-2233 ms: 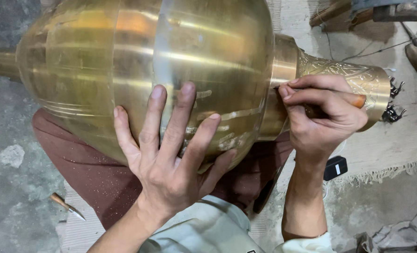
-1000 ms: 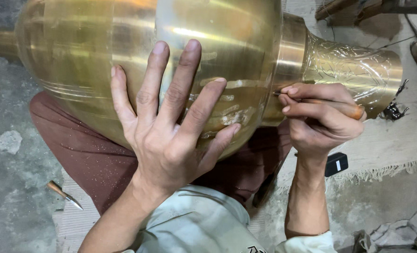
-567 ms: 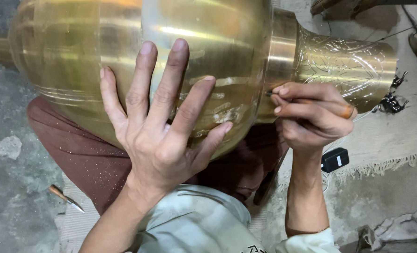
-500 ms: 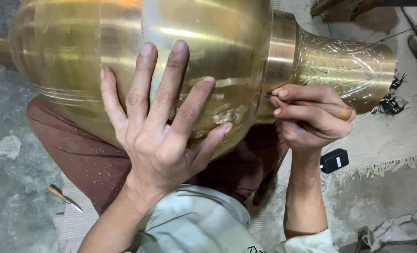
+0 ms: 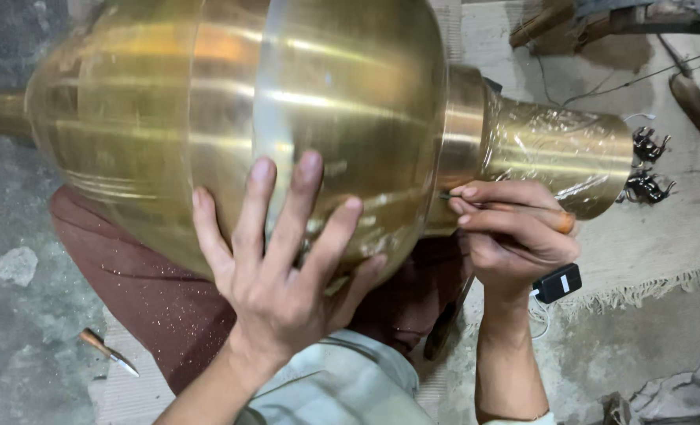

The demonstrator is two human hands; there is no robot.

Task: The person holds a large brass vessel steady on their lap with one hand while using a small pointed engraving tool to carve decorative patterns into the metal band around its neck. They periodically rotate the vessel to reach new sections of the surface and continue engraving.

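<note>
Lying on its side across the person's lap, big brass vessel spans nearly the whole frame; bulbous body sits over the maroon trousers, narrow stem runs off frame left, collar and engraved neck point right. Lap looks to work as a cradle, so the curved wall faces up toward the head camera.

Left hand: wide open, fingers fanned flat against the lower belly of the vessel, palm pressing. Judging by the spread, it's bracing the round body against rolling, not gripping anything.

Right hand: closed in a pen-style pinch around a thin engraving tool with an orange-brown wooden handle. Metal tip touches the seam where the belly meets the collar. Hand sits under the neck, probably steadied there for fine control at the tip.

Pale fringed mat under the neck end. Small black box with cable just beside the right wrist. Two dark metal figurines near the neck's mouth. Spare wooden-handled tool on the concrete floor at lower left, well apart from both hands.
</note>
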